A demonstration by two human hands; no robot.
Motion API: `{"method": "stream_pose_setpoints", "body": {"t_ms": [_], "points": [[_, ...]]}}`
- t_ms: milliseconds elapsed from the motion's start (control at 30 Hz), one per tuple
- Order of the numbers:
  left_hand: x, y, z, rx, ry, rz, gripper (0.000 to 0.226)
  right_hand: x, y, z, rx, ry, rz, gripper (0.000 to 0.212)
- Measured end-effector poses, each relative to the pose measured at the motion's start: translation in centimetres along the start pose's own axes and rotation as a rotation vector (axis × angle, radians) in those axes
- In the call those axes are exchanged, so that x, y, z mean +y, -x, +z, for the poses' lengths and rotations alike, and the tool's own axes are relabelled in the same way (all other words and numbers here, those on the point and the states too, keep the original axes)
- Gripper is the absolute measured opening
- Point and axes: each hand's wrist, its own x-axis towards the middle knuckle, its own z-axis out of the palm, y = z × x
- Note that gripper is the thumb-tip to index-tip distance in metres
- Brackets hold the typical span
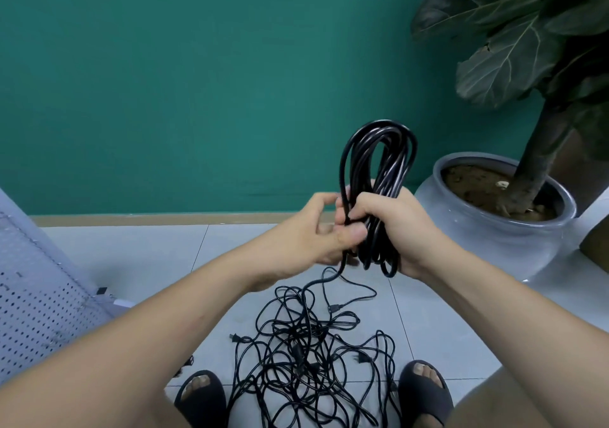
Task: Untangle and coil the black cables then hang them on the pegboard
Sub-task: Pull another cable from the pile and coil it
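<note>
A thick black cable coil (pixel 379 160) stands upright in front of me, its loops rising above my hands. My right hand (pixel 392 226) grips the coil round its middle. My left hand (pixel 316 226) pinches the loose strand of the same cable beside the coil. That strand drops down to a tangled pile of black cables (pixel 313 355) lying on the tiled floor between my feet, with several plugs showing in it. A white pegboard (pixel 36 302) leans at the left edge.
A large grey plant pot (pixel 487 239) with a big-leaved plant stands at the right, close to my right hand. A green wall with a wooden skirting runs behind. My feet in dark slippers (pixel 201 398) flank the pile.
</note>
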Motion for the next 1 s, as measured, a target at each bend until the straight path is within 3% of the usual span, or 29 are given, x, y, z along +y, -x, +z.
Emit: {"method": "stream_pose_setpoints", "body": {"t_ms": [100, 300, 367, 467, 633, 833, 1000], "points": [[-0.1, 0.5, -0.3, 0.020, -0.070, -0.007, 0.040, -0.5, 0.1, -0.8, -0.011, -0.051, -0.013, 0.021], [-0.3, 0.2, -1.8, 0.291, -0.079, 0.110, 0.014, -0.5, 0.0, -0.5, 0.000, -0.116, 0.006, 0.036], [-1.1, -0.3, -2.2, 0.406, -0.192, 0.150, 0.005, -0.4, 0.1, 0.2, -0.010, -0.146, 0.006, 0.036], [-2.3, -1.1, -1.9, 0.471, -0.458, 0.178, 0.018, 0.1, 0.1, 0.8, 0.057, -0.166, -0.022, 0.028], [-3.3, -2.0, 0.1, 0.402, -0.711, 0.122, 0.043, -0.1, 0.6, 1.0, 0.106, -0.065, 0.033, 0.017], [-3.7, -2.2, 1.4, 0.339, -0.634, 0.082, 0.076, -1.0, 1.2, 0.9, 0.150, -0.082, 0.012, 0.038], [-3.4, -2.4, 1.6, 0.306, -0.664, 0.023, 0.078, -0.7, 1.2, 1.2, 0.154, -0.180, 0.019, 0.038]]}}
